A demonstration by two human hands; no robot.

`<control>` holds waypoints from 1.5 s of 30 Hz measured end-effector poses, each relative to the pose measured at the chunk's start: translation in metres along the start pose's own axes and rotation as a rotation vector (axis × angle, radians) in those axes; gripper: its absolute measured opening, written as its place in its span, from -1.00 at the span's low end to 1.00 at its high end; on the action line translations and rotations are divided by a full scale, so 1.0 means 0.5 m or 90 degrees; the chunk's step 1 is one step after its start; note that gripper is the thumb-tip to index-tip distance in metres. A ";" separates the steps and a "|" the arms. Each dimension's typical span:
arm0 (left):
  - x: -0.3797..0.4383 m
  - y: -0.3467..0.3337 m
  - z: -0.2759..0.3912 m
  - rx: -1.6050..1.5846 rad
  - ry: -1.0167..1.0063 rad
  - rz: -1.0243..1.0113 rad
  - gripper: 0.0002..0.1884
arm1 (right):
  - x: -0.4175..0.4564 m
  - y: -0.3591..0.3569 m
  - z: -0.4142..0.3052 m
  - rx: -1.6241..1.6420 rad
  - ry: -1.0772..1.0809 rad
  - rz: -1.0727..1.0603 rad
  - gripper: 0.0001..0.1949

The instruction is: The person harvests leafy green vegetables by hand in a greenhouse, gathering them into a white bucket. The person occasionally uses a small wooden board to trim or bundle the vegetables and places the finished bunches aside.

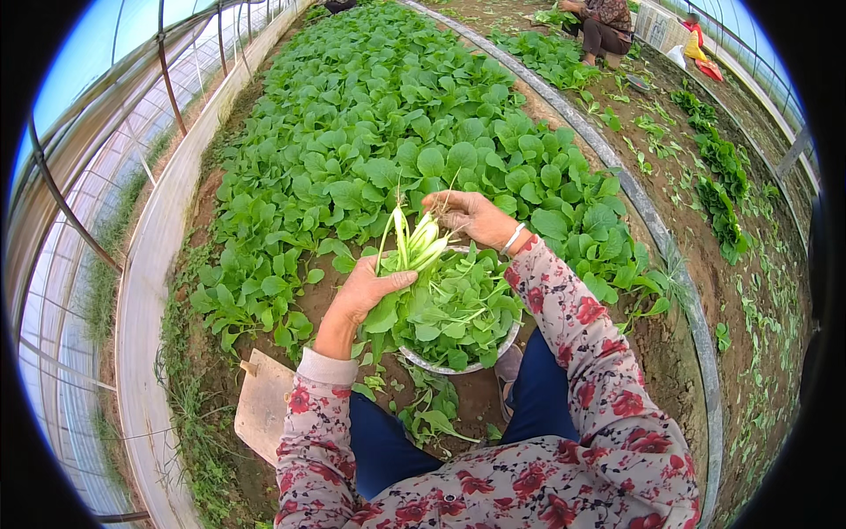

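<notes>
My left hand [367,287] grips a bunch of leafy greens [418,241], its pale stems and thin roots pointing up and away from me. At the root end, the bent fingers of my right hand [479,215] pinch the stringy roots [441,206]; a white bangle [513,239] circles that wrist. Under both hands, a round basin [456,370] stands on the soil between my legs, heaped with loose greens [456,324]. The leaves of the held bunch hang down over the basin's left side and hide part of its rim.
A dense bed of leafy greens [396,132] stretches ahead. A grey strip [634,192] borders it on the right, a pale low wall [155,264] on the left. Beside my left knee lies a wooden board [264,403]. Dropped leaves [433,403] litter the soil. Another person [605,30] crouches at upper right.
</notes>
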State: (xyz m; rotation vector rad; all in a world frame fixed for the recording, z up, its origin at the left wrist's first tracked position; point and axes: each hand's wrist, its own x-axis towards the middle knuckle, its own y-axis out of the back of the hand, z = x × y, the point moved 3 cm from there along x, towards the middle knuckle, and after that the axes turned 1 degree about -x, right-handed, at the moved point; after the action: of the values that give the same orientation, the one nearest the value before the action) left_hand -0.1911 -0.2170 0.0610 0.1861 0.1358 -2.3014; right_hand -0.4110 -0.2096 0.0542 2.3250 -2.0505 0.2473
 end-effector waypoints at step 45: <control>0.031 -0.032 0.005 0.137 -0.290 0.254 -0.79 | -0.013 -0.125 0.055 -0.208 0.204 0.024 -0.74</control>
State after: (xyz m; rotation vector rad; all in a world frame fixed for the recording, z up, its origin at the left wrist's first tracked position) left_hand -0.2133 -0.2179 0.0616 -0.1900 -0.3530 -1.8995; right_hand -0.3471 -0.1987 0.0312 1.9170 -1.8244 0.2446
